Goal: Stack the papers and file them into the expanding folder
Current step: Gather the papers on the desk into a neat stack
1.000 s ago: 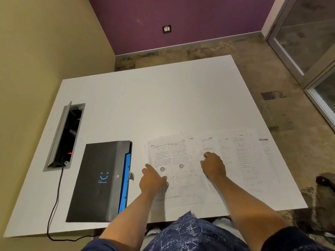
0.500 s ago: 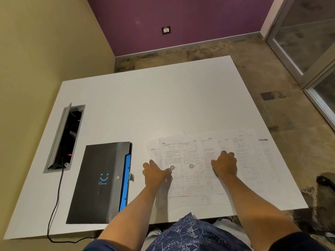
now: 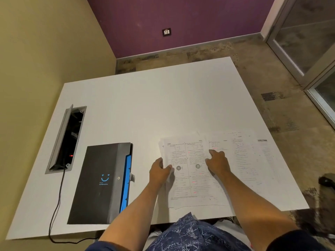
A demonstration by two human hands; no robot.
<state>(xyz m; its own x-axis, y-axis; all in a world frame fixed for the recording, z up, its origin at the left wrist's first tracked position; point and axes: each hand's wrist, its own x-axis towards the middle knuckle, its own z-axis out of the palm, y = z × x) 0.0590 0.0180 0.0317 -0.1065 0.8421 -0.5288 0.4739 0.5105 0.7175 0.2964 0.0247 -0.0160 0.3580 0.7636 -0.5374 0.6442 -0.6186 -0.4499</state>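
Note:
Several printed papers point(image 3: 192, 178) lie overlapped near the front edge of the white table point(image 3: 154, 109), and more sheets point(image 3: 253, 160) fan out to the right. My left hand point(image 3: 159, 171) pinches the left edge of the top sheets. Flat on the papers rests my right hand point(image 3: 217, 163), fingers spread, at the seam between the left pile and the right sheets. A black expanding folder point(image 3: 101, 182) with blue pockets showing on its right side lies shut, flat on the table, left of my left hand.
An open cable hatch point(image 3: 66, 140) is set in the table at the left, and a black cable point(image 3: 56, 205) runs from it over the front edge. A yellow wall stands on the left, a purple wall behind. A glass door is at the right.
The left sheets have slid to the right over the neighbouring ones. My left hand followed their edge and now pinches it; my right hand moved right, then back left onto the overlapped pile.

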